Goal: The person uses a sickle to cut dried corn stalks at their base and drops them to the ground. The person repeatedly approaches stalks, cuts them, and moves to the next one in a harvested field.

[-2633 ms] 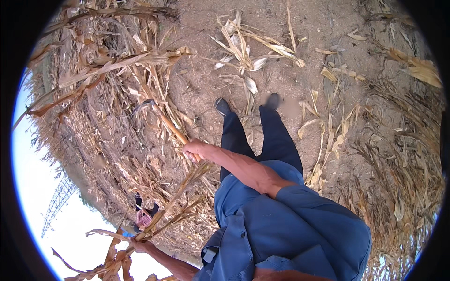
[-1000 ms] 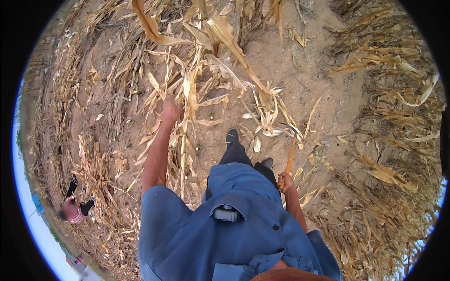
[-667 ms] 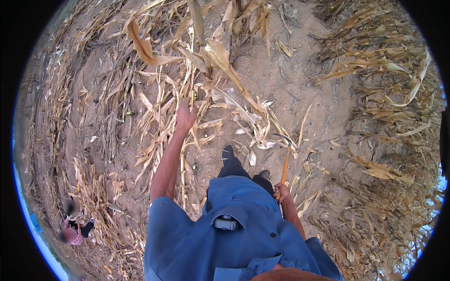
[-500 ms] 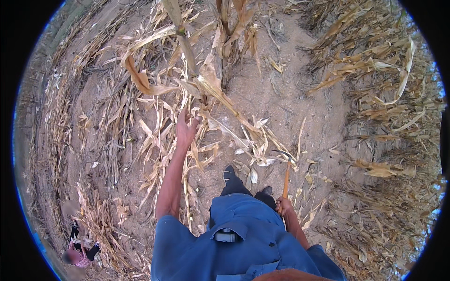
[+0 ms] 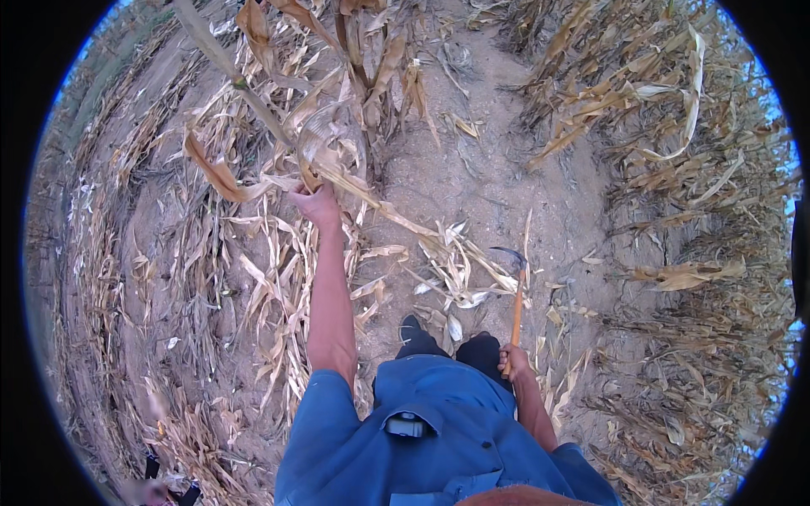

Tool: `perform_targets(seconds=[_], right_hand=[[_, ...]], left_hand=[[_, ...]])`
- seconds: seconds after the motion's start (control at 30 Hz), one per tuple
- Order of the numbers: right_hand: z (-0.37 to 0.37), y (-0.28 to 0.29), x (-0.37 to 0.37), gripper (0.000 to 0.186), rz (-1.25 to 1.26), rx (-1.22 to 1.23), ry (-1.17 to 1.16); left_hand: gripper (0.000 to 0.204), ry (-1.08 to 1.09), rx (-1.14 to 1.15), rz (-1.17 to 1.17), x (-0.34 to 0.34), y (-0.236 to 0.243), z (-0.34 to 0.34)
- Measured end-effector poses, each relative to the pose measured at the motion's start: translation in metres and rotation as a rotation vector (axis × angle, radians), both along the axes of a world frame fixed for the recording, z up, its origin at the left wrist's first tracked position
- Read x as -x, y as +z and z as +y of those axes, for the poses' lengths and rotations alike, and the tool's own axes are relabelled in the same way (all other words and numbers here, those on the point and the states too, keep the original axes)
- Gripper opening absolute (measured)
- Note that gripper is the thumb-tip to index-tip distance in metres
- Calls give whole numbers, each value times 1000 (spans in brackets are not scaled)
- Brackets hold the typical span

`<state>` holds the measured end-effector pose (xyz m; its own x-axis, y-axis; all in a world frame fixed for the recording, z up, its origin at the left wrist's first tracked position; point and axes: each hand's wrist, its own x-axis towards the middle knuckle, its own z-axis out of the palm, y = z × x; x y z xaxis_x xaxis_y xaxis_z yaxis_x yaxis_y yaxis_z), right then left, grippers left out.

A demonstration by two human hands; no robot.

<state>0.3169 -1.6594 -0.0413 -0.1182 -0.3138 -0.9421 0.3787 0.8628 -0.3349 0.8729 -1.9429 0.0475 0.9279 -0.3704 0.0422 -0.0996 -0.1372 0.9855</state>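
My left hand (image 5: 317,207) reaches out in front of me, its fingers closed on a dry corn stalk (image 5: 268,116) where the stalk bends amid its husk leaves. Part of the grip is hidden by the hand and leaves. From that bend a pale length of stalk (image 5: 396,218) slants down to the right toward the ground. Low at my right side, my right hand (image 5: 515,361) is wrapped round the orange-brown wooden handle of a sickle (image 5: 517,308). Its dark curved blade points up and to the left, beside a heap of dry husks (image 5: 460,274).
Another upright dry corn plant (image 5: 359,63) stands just beyond my left hand. Dense dry corn stalks (image 5: 683,274) line the right side. Cut stalks and leaves (image 5: 198,244) litter the soil on the left. Part of another person (image 5: 156,491) shows at the lower left.
My left hand has moved forward and left, going from spread fingers to a grip on the corn stalk. The stalk now leans further left in view. The sickle stays in my right hand.
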Motion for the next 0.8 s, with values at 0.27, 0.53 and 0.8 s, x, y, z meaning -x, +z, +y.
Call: perform_targets(seconds=[0.27, 0.53, 0.8], right_hand=[[-9, -12, 14, 12, -46, -8, -119], [-85, -49, 66, 10, -145, -91, -95], [-169, -55, 133, 10, -160, -105, 67]], left_hand=[[78, -12, -272, -440, -21, -32, -6], [44, -281, -274, -310, 12, -56, -41], [47, -436, -313, -212, 29, -94, -43]])
